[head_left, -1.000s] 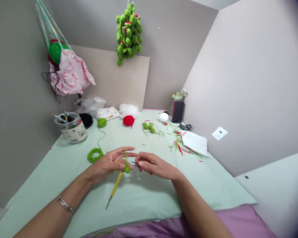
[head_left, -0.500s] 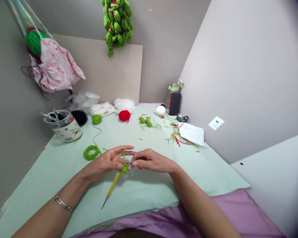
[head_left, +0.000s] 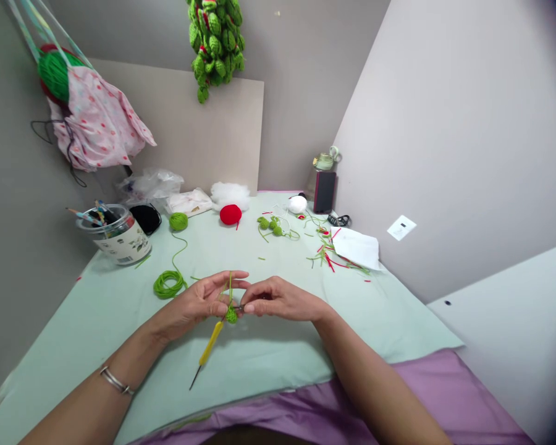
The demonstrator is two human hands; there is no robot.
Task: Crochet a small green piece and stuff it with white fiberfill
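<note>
My left hand (head_left: pixel 208 300) pinches a small green crochet piece (head_left: pixel 231 316) between thumb and fingers. A strand of green yarn (head_left: pixel 231 283) runs up over its raised fingers. Below the thumb slants a yellow-handled crochet hook (head_left: pixel 210 344), its thin metal end pointing down toward me; its upper end is hidden at the left hand. Close beside the piece, my right hand (head_left: pixel 271 298) has thumb and forefinger closed on a small dark metal piece (head_left: pixel 240 308) that reaches to the green stitches. Its exact kind is too small to tell.
A loose green yarn coil (head_left: pixel 167 285) lies left of my hands, joined to a green ball (head_left: pixel 178 221). Farther back are a pen tub (head_left: pixel 120 241), a red yarn ball (head_left: pixel 230 214), small green crocheted pieces (head_left: pixel 271 225), yarn scraps (head_left: pixel 327 254) and a phone (head_left: pixel 325 193).
The dark metal piece at my right fingertips sits slightly differently against the green stitches. Both hands keep nearly the same pose; the whole view has shifted slightly.
</note>
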